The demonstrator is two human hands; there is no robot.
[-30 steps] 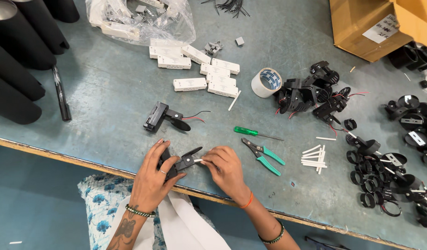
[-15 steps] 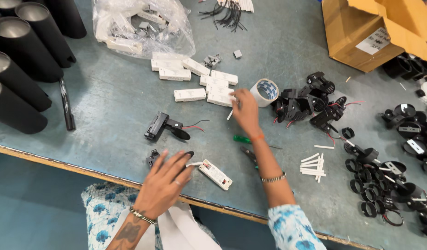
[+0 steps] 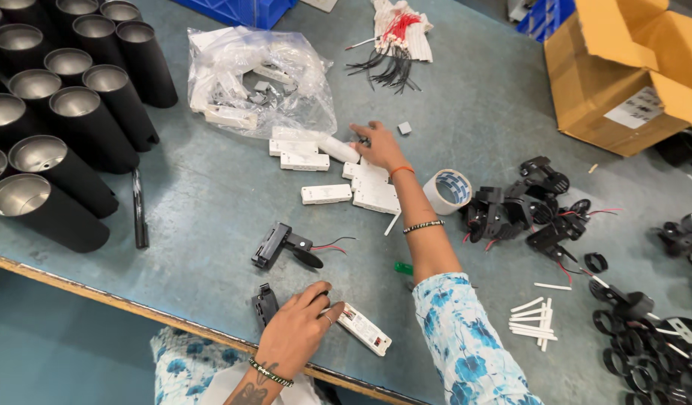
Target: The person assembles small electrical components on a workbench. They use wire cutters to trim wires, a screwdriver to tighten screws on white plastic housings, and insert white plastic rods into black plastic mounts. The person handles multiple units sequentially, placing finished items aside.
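I am watching my right hand (image 3: 377, 148) reaching far across the grey table (image 3: 211, 202), fingers spread loosely over the cluster of white rectangular modules (image 3: 346, 176); I cannot tell whether the fingertips are pinching anything there. My left hand (image 3: 297, 330) is lying near the table's front edge, fingers curled down on a black bracket piece (image 3: 266, 302), with a white driver module (image 3: 365, 328) lying just beside them and partly overhanging the wooden lip. A second black bracket with red wires (image 3: 284, 246) is sitting between the two hands, apart from both. Black tubes (image 3: 61, 127) are crowding the left side, a clear plastic bag (image 3: 260, 79) is lying beyond the modules, and a tape roll (image 3: 448, 191) is resting just beside my right forearm. Bare table is showing left of the modules.
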